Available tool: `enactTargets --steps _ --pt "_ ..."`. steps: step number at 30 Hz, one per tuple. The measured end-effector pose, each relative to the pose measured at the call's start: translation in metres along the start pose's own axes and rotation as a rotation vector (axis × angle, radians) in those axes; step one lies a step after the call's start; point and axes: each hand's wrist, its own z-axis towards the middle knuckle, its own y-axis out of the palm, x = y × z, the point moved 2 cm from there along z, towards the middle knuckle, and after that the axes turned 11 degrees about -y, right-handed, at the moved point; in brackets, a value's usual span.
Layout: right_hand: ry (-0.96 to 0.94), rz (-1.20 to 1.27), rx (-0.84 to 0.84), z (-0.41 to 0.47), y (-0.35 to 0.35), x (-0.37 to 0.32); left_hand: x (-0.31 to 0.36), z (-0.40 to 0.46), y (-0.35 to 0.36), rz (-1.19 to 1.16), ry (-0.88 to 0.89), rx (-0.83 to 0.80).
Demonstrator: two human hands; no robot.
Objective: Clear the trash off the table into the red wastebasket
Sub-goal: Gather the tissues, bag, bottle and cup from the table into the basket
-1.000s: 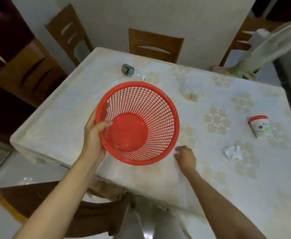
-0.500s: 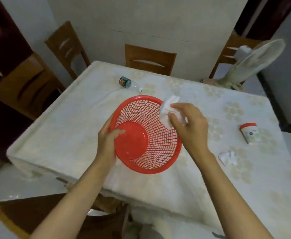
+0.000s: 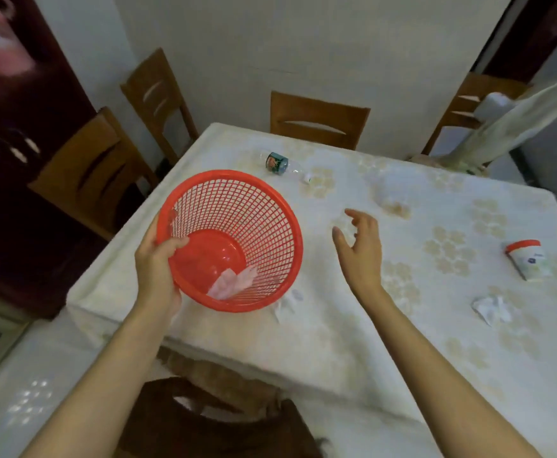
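inside red wastebasket (image 3: 237, 226): 1 crumpled tissue (image 3: 232, 284)

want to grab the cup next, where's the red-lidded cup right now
In the head view the red-lidded cup lies on its side near the table's right edge, beyond the crumpled paper and right of the open right hand.

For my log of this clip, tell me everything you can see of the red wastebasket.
The red wastebasket is a round, tapered basket of what looks like plastic, with lattice walls, a solid rim and a solid glossy base. It is tilted, its mouth facing the camera, above the table's near left part. The left hand holds it by the rim, thumb inside. One crumpled white tissue lies inside against the lower wall. The right hand is open beside it, not touching.
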Motion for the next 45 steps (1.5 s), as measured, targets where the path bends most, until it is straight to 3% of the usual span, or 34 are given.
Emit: enactTargets --steps 5,9,18,28,33,40,45 --pt "0.299 -0.270 -0.573 -0.043 0.114 0.032 0.015 0.060 -0.060 0.117 -0.060 -0.062" --pt "0.425 -0.441 -0.779 -0.077 0.157 0.046 0.020 0.089 -0.092 0.153 -0.129 -0.118" --pt "0.401 -0.453 -0.516 -0.098 0.165 0.033 0.014 0.104 -0.115 0.127 -0.172 -0.163" --pt "0.641 -0.066 -0.004 -0.118 0.081 0.014 -0.006 0.069 -0.101 0.198 -0.196 -0.235" --pt "0.383 -0.022 0.149 -0.105 0.005 -0.041 -0.022 0.049 -0.080 0.168 -0.222 -0.255" --pt "-0.070 -0.160 0.082 -0.092 -0.018 -0.124 -0.023 0.014 -0.040 0.103 -0.236 -0.319" --pt "-0.178 -0.260 -0.113 -0.101 0.023 -0.136 -0.005 0.006 -0.052 0.050 -0.222 -0.287"
